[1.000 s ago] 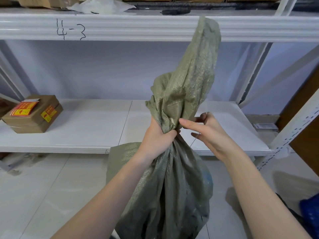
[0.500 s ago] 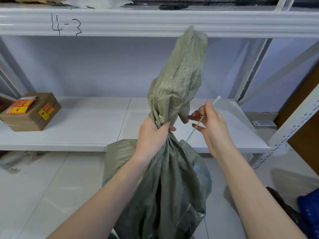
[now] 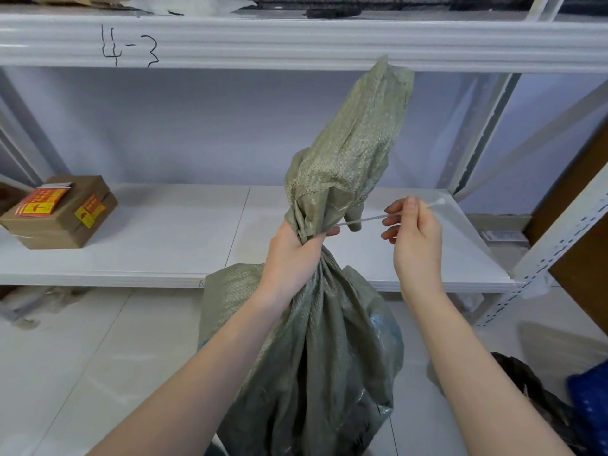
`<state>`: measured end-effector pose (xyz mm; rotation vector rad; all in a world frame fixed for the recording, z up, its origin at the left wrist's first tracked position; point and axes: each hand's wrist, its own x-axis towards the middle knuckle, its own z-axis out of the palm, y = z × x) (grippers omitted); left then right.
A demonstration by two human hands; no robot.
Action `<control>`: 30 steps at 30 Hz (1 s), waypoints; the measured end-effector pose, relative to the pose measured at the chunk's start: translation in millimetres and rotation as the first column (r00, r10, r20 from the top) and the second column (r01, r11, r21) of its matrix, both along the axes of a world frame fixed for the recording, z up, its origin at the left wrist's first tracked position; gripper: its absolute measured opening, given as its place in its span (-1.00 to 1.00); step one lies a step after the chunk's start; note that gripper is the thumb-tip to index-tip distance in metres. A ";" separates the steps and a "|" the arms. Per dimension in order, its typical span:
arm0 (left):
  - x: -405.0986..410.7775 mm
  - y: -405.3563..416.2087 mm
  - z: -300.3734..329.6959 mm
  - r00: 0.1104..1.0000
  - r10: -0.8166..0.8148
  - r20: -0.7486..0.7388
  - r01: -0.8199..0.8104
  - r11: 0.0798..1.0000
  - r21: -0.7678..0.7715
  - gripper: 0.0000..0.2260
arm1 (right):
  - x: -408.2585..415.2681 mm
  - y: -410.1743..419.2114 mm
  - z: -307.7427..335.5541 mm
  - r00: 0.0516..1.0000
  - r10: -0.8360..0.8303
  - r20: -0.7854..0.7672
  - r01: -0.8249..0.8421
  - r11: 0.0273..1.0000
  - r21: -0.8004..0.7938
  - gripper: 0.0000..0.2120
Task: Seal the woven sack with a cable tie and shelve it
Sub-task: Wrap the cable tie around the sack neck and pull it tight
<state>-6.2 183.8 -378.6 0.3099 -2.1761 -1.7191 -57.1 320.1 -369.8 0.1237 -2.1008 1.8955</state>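
A full grey-green woven sack (image 3: 316,357) stands on the floor in front of the shelving. My left hand (image 3: 292,255) is clenched around its gathered neck, and the loose top of the sack sticks up above my fist. My right hand (image 3: 416,238) pinches a thin white cable tie (image 3: 362,220) to the right of the neck. The tie runs nearly level from my right fingers to the neck, and its far end is hidden behind the fabric and my left fingers. The tie's head pokes out past my right fingertips.
The white lower shelf (image 3: 164,245) lies behind the sack, with a brown cardboard box (image 3: 62,215) bearing red and yellow labels at its left. An upper shelf beam (image 3: 296,44) marked "4-3" crosses the top. A perforated upright (image 3: 559,245) stands at right; dark and blue bags (image 3: 579,409) lie at bottom right.
My right hand has drawn the cable tie out to the right, from steeply slanted to nearly level. The sack's loose top has sunk and leaned right. My left hand keeps its grip.
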 end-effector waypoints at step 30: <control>7.5 -13.6 12.1 0.983 0.184 0.030 -0.087 0.597 -0.797 -0.60 | 33.6 -20.0 -1.6 0.940 0.307 -0.148 -0.248 0.914 0.320 -0.86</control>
